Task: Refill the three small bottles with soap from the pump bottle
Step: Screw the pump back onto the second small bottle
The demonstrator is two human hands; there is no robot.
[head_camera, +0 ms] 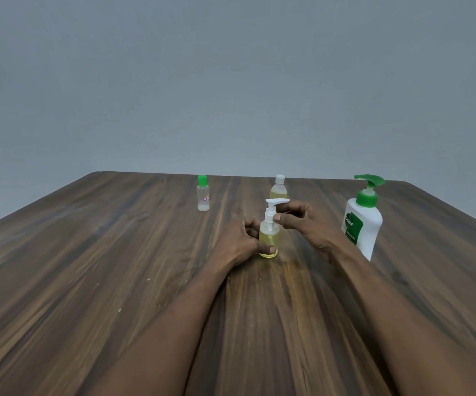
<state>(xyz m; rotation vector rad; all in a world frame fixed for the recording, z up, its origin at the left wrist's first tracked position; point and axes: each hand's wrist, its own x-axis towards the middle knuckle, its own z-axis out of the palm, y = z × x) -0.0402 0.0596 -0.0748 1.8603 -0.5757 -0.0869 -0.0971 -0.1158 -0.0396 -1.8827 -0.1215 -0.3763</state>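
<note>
My left hand point(238, 242) grips the small bottle point(271, 238) standing on the bench point(88, 252); my right hand point(302, 224) pinches its pump collar point(269, 216), probably twisting it shut. Next, the green-capped bottle point(203, 195) needs uncapping.

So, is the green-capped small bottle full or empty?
Apparently empty: the green-capped bottle stands upright with its cap on, and its body looks clear, unlike the yellow-filled small pump bottle nearer the camera.
</note>
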